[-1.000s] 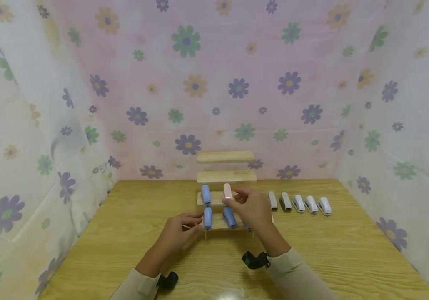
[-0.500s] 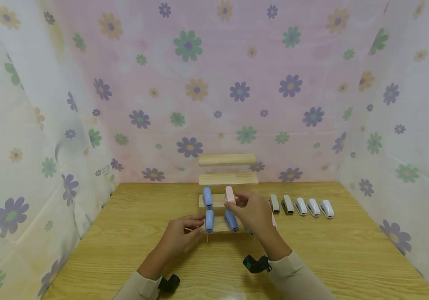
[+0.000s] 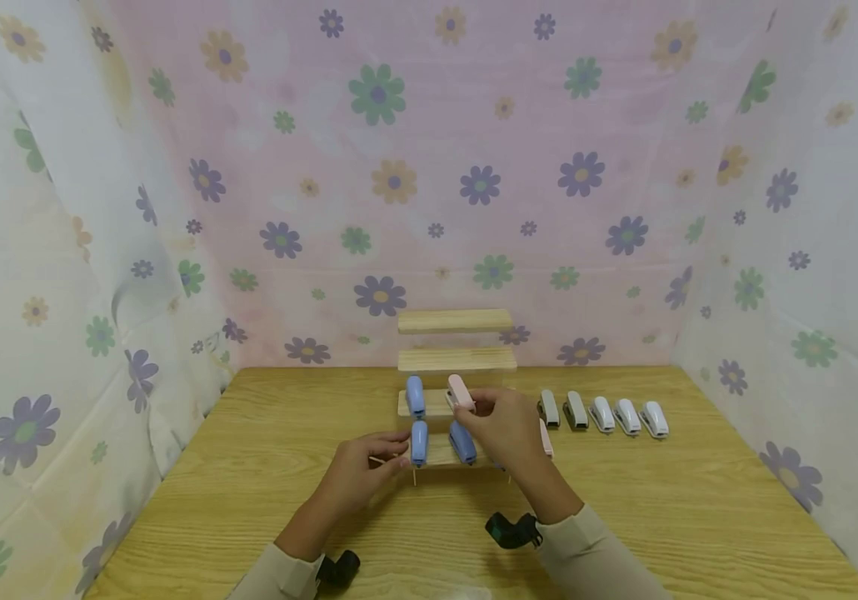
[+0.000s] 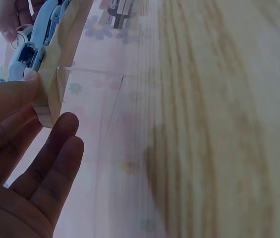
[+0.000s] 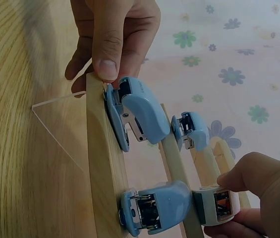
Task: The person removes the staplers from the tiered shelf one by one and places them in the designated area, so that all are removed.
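A stepped wooden rack (image 3: 440, 457) with clear side panels stands mid-table. My left hand (image 3: 360, 468) holds the left end of its lowest board, thumb on top and fingers below, as the right wrist view shows. Between thumb and fingers my right hand (image 3: 506, 427) pinches a small pink stapler (image 3: 459, 390) at the second board. Left of it on that board sits a blue stapler (image 3: 415, 396). The lowest board carries another blue stapler (image 3: 419, 442) by my left fingertips and a slanted darker blue stapler (image 3: 462, 442). A further blue one is mostly hidden behind my right hand.
Right of the rack, two grey staplers (image 3: 576, 410) and several white staplers (image 3: 627, 416) form a row. A pink stapler (image 3: 546, 437) shows partly behind my right wrist. The two upper boards (image 3: 455, 322) hold nothing. Floral cloth (image 3: 429, 167) encloses the table.
The pink stapler has turned slightly in my right hand, its front end swinging to the right. My left hand keeps its place on the rack. The head view has shifted a little.
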A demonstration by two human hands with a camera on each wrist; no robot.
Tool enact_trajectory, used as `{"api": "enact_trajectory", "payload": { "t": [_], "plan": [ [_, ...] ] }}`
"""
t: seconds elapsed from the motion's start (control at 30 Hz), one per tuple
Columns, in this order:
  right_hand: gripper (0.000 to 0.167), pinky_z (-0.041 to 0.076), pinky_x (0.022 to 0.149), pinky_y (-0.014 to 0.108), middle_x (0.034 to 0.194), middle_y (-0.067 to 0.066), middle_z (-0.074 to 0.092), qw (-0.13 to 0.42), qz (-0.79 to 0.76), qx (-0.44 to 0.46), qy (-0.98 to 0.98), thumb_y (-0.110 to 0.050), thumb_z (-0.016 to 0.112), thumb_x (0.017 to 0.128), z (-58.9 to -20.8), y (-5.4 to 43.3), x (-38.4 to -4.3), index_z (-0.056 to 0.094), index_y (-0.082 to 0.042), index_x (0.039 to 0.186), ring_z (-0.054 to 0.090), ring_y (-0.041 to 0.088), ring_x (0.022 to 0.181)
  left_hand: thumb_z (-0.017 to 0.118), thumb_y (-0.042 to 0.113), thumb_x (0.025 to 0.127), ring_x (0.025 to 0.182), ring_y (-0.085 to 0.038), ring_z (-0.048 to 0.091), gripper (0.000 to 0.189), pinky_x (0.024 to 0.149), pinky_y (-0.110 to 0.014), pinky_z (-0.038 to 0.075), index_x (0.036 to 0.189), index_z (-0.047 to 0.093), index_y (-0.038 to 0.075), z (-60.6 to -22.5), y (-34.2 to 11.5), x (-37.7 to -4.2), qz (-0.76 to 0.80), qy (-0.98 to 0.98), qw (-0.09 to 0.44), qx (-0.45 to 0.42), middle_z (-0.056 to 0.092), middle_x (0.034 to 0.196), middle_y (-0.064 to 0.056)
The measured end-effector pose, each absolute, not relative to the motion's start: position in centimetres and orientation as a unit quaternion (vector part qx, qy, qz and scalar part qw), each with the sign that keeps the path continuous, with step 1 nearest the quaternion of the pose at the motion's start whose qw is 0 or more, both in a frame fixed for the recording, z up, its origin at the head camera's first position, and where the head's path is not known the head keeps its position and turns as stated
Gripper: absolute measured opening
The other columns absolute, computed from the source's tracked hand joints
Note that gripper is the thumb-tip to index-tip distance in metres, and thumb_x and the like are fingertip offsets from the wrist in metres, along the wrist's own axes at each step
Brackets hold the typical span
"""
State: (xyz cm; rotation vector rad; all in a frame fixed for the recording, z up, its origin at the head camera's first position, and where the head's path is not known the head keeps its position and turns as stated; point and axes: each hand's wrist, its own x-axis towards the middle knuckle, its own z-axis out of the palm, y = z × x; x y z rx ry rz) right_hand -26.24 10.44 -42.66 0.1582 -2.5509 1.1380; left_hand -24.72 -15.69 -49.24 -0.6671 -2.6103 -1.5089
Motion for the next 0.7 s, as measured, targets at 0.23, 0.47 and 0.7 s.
{"api": "enact_trajectory", "payload": {
  "t": [0.23,0.47,0.7],
  "plan": [
    [0.026,0.054,0.053,0.026,0.084,-0.003,0.077,0.188,0.405,0.054,-0.893,-0.036,0.084,0.086,-42.8,10.4,-26.4,0.083,-0.018,0.104,0.068,0.009,0.070,0.075,0.030,0.097,0.120,-0.024,0.069,0.030,0.080,-0.019,0.060,0.122,0.078,0.012,-49.0,-15.5,-24.7,-0.486,-0.847,0.026,-0.215,0.067,0.140,0.002],
    [0.025,0.057,0.055,0.027,0.087,0.000,0.077,0.191,0.419,0.063,-0.885,-0.035,0.081,0.087,-42.2,10.9,-26.2,0.081,-0.016,0.104,0.070,0.010,0.070,0.075,0.027,0.097,0.119,-0.024,0.070,0.032,0.080,-0.019,0.060,0.124,0.077,0.010,-48.7,-15.5,-24.6,-0.481,-0.850,0.029,-0.213,0.067,0.140,0.002],
    [0.023,0.059,0.059,0.029,0.086,-0.003,0.076,0.193,0.439,0.066,-0.875,-0.033,0.083,0.087,-42.0,11.9,-25.8,0.081,-0.017,0.104,0.071,0.012,0.075,0.074,0.027,0.098,0.121,-0.025,0.069,0.031,0.081,-0.018,0.060,0.123,0.077,0.010,-48.9,-15.5,-24.5,-0.478,-0.851,0.025,-0.215,0.066,0.141,0.002]
  ]
}}
